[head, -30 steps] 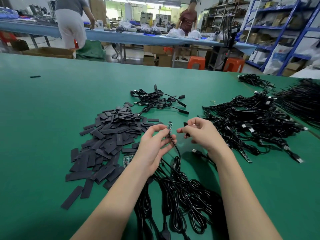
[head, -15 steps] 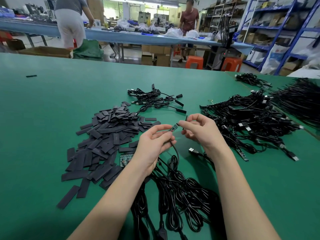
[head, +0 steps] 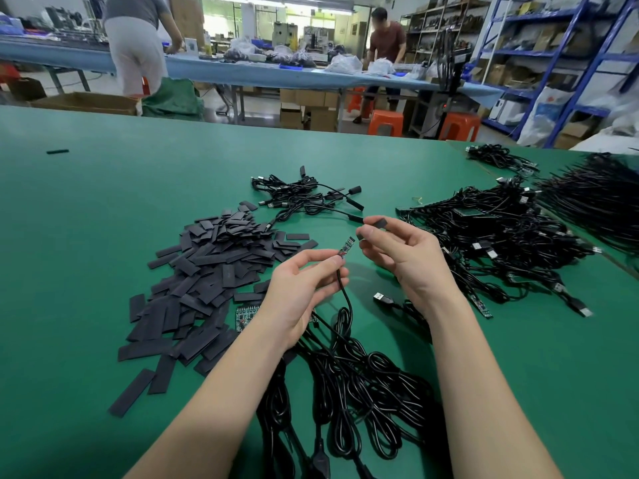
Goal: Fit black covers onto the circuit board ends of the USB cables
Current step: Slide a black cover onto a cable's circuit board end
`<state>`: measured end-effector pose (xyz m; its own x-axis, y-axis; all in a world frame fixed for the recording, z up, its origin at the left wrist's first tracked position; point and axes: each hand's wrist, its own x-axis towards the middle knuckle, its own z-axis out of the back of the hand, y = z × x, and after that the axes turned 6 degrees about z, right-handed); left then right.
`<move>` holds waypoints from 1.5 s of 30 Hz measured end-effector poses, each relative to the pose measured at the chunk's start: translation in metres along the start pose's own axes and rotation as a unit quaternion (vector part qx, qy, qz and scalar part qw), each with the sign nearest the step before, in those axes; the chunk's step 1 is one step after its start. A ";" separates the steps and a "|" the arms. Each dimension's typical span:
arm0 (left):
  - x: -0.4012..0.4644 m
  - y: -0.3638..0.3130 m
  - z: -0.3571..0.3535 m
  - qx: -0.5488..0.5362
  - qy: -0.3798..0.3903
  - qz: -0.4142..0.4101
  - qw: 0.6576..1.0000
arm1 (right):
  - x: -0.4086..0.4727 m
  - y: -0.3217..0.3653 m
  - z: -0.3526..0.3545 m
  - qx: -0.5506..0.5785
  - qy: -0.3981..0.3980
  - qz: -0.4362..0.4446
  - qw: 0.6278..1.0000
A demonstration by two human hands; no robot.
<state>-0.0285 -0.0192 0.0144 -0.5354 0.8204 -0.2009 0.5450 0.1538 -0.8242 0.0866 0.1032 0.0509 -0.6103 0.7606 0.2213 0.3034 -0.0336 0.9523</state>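
My left hand (head: 304,285) pinches a black USB cable (head: 345,305) just below its small circuit board end (head: 347,245), which points up and to the right. My right hand (head: 404,254) pinches a flat black cover (head: 375,227) between thumb and forefinger, a short gap to the right of the board tip. The cable hangs down into a coil of black cables (head: 349,385) between my forearms. A heap of flat black covers (head: 207,278) lies to the left.
A big tangle of USB cables (head: 501,243) lies to the right, with a small bundle of covered cables (head: 304,198) behind my hands. A loose green board (head: 246,316) sits by the cover heap. A USB plug (head: 382,299) lies under my right wrist. Two people stand at a far table.
The board end has tilted from upright toward the right. My right hand rose slightly and now shows the black cover more clearly, close to the board tip.
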 end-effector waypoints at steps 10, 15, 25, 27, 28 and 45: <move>0.001 0.001 0.001 0.001 0.002 0.005 1.000 | -0.001 0.006 -0.002 -0.073 0.021 0.040 0.996; 0.001 0.001 0.003 0.024 0.026 0.005 0.999 | -0.002 0.015 0.001 -0.108 0.051 0.026 0.992; -0.003 0.002 0.001 0.075 0.040 -0.007 0.996 | -0.002 0.033 0.010 -0.202 0.085 0.022 0.975; -0.002 0.002 0.002 0.056 0.035 -0.008 0.998 | -0.002 0.033 0.008 -0.217 0.083 0.036 0.972; -0.002 0.002 0.002 0.042 0.032 -0.007 0.999 | -0.002 0.032 0.008 -0.220 0.082 0.043 0.971; -0.003 0.001 0.000 0.038 0.029 -0.007 0.999 | -0.002 0.024 0.008 -0.134 0.092 -0.010 0.987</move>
<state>-0.0263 -0.0218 0.0144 -0.5034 0.8490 -0.1605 0.4863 0.1249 -0.8648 0.1007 0.1065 0.0718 -0.7445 0.6330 0.2124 0.1007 -0.2080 0.9729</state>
